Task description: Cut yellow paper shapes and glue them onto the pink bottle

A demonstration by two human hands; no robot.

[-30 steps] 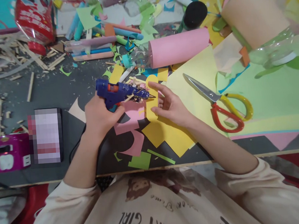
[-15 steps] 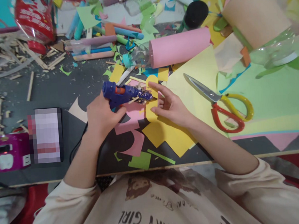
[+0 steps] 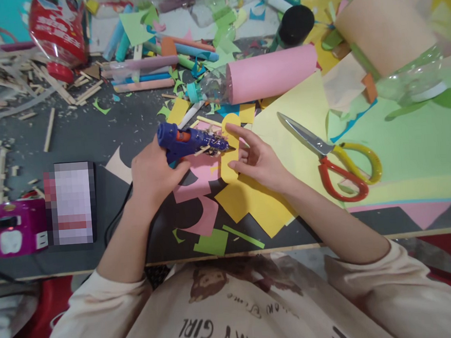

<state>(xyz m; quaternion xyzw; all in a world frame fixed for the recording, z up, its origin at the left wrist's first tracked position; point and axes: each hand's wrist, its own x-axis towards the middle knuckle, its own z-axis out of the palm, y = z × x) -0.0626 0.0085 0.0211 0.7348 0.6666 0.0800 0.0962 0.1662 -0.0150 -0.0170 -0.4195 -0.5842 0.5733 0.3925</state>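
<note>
Lettering on the shirt, characters on the bottle

Across the shirt [image 3: 280,294], bottom centre of the frame, large dark capitals stand upside down: "GIRL" reads clearly, next to a word ending in "ERRY"; the line at lower right is cut off. Smaller script above includes "Time". The red bottle label [image 3: 59,31], upper left, bears white characters too blurred to read. The phone screen [image 3: 73,200], left, is pixelated. A white apple-shaped mark stands on the purple box [image 3: 34,218].
</note>
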